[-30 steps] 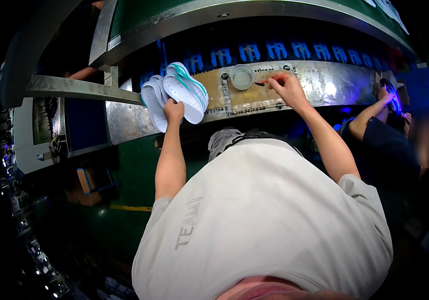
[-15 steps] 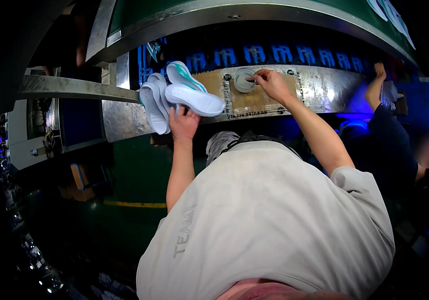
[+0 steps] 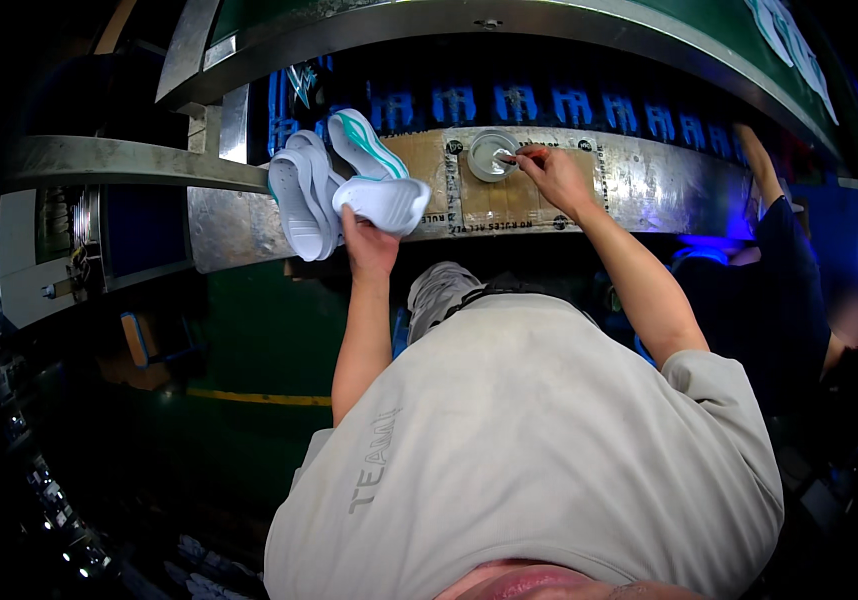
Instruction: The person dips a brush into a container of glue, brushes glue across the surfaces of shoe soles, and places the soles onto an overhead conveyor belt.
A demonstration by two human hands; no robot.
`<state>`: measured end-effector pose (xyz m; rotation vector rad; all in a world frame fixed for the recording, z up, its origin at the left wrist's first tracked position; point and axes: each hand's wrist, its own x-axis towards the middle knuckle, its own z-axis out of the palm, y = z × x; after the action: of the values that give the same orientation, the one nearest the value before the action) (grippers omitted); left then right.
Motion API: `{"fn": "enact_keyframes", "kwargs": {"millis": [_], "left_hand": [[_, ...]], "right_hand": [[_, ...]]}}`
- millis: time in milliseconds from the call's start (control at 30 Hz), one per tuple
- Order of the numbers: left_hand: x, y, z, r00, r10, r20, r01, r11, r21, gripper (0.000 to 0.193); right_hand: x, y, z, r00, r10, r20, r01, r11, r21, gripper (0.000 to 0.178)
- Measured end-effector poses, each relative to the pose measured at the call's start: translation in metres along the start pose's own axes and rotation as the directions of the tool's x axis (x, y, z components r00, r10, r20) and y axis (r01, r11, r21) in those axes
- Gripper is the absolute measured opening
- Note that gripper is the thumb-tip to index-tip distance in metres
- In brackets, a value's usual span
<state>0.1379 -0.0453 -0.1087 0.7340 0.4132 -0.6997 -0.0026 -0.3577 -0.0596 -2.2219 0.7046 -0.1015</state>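
Note:
A white shoe sole (image 3: 381, 203) is gripped at its near edge by my left hand (image 3: 371, 243), thumb on top and the other fingers beneath. Its right end tilts up. Just behind and left of it lie more white soles (image 3: 301, 208), leaning on one another, and one with a teal stripe (image 3: 359, 142). At the right side of a small round clear cup (image 3: 490, 177), my right hand (image 3: 557, 182) pinches a thin stick-like tool whose end reaches over the cup. Whitish, shiny contents show inside the cup. The tool's exact kind is too small to tell.
The cup stands on taped brown cardboard (image 3: 519, 208) covering part of a narrow metal bench (image 3: 649, 190). A metal bar (image 3: 149, 160) juts in from the left, and a metal frame (image 3: 429, 22) crosses above. Another person's arm (image 3: 764, 165) is at the right. Blue fixtures line the back.
My left hand has closed around the sole's near edge, pulled it slightly left and tilted it. My right hand has shifted a little to the right at the cup.

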Motion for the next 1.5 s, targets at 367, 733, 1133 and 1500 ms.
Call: {"fn": "enact_keyframes", "kwargs": {"millis": [367,733,1133,1500], "left_hand": [[-0.029,-0.025,-0.015,0.938,-0.070,0.340,0.257,0.800,-0.542,0.087],[-0.046,-0.020,-0.002,0.912,-0.044,0.408,0.113,0.983,-0.147,0.093],[-0.060,0.021,0.076,0.813,0.006,0.583,-0.150,0.968,0.201,0.099],[-0.041,0.056,0.106,0.824,0.178,0.539,-0.350,0.906,0.237,0.092]], "right_hand": [[-0.011,-0.023,-0.016,0.999,0.042,0.011,-0.042,0.994,0.098,0.027],[-0.025,-0.063,-0.028,0.984,-0.072,0.162,0.001,0.918,0.396,0.027],[-0.020,-0.141,-0.050,0.770,-0.621,0.147,0.580,0.777,0.244,0.023],[-0.086,-0.148,-0.058,0.871,-0.459,0.176,0.399,0.869,0.292,0.019]]}}
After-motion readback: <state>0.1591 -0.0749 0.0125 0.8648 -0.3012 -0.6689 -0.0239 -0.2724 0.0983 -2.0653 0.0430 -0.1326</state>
